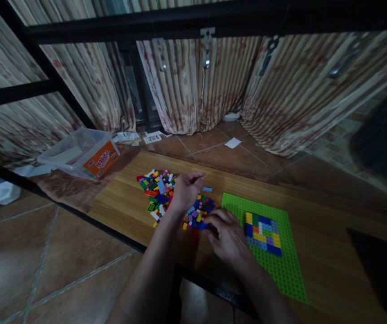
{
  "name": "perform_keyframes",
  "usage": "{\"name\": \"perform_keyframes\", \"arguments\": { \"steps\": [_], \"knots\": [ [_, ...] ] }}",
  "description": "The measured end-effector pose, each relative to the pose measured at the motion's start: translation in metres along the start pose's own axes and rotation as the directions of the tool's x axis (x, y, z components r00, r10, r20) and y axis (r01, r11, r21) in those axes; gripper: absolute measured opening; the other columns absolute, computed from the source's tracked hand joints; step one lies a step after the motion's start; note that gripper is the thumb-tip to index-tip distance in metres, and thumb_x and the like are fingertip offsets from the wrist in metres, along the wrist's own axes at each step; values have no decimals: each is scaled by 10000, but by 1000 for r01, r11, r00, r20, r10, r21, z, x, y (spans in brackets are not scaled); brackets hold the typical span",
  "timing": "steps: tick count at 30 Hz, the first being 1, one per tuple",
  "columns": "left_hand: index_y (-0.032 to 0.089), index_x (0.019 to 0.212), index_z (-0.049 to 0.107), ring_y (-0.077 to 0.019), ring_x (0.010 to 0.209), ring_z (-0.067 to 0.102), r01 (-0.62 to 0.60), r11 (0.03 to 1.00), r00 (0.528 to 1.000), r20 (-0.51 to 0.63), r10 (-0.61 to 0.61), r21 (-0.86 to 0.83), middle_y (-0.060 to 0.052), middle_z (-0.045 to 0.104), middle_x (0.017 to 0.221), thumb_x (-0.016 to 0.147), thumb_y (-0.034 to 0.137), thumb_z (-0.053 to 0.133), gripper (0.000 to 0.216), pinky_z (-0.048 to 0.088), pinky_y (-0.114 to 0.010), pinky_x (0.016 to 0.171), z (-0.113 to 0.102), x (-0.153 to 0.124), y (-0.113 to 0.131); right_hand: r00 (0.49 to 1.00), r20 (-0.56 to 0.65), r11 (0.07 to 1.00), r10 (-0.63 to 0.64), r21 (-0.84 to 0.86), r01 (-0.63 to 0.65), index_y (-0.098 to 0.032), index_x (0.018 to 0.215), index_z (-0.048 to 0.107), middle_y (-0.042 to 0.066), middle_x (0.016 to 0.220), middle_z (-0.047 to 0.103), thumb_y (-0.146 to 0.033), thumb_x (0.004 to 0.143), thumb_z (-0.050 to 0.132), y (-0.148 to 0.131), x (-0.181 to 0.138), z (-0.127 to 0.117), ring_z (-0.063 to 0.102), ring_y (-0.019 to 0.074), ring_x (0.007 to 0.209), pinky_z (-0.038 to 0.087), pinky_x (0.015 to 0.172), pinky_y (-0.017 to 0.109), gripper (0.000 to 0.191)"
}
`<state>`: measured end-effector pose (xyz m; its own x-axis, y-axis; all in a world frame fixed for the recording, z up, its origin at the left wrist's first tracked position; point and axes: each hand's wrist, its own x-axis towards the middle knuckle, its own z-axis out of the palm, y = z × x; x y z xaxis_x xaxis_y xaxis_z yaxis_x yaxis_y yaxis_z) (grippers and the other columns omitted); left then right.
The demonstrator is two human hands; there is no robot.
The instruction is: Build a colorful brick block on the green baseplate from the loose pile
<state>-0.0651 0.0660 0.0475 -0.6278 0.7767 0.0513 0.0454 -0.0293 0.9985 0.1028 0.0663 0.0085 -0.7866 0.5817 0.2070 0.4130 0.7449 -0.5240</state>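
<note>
A heap of loose toy building bricks in many colours lies on the wooden table. Over its middle is my left hand, fingers partly stretched to the right, with no brick visible in them. My right hand is at the heap's near right edge, thumb and fingers closed about a blue brick. To the right lies a green studded baseplate. A roughly square patch of bricks, in blue, yellow, grey, green and other colours, is fixed on it. A light blue brick lies behind the heap.
A clear plastic box with an orange label stands beyond the table's left end. Papers and a white sheet lie on the tiled surface behind. A dark flat object is at the right. Striped curtains hang behind black metal bars.
</note>
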Motion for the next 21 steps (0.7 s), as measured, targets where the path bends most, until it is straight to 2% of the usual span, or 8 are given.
{"name": "perform_keyframes", "arguments": {
  "steps": [7,11,17,21],
  "knots": [
    [123,909,740,-102,589,561,-2,999,1000,31,0,52,2,668,667,749,217,638,212,441,-208,572,2,-1,-1,999,46,999,27,18,-28,-229,904,635,20,948,658,-162,820,619,0,-3,-1,525,228,924,384,834,384,109],
    [135,938,741,-116,620,597,-13,993,999,52,7,120,-14,700,729,757,208,632,224,460,-213,588,5,0,-5,999,47,1000,21,9,-21,-227,997,641,27,980,663,-157,828,607,-1,-3,-1,518,230,937,376,826,381,186],
    [145,921,741,-151,756,658,-31,990,998,58,23,136,-32,734,835,756,216,647,203,513,-248,736,8,1,-10,998,55,1000,15,3,-15,-211,963,661,40,957,659,-168,842,603,-3,-4,-3,514,229,944,388,853,380,142],
    [150,950,739,-143,706,652,-21,990,997,81,9,139,-21,731,802,758,234,640,231,512,-233,672,9,1,-12,999,30,999,26,34,-27,-218,941,652,34,948,657,-182,860,593,-2,-4,-10,525,221,926,403,852,376,106]
  ]
}}
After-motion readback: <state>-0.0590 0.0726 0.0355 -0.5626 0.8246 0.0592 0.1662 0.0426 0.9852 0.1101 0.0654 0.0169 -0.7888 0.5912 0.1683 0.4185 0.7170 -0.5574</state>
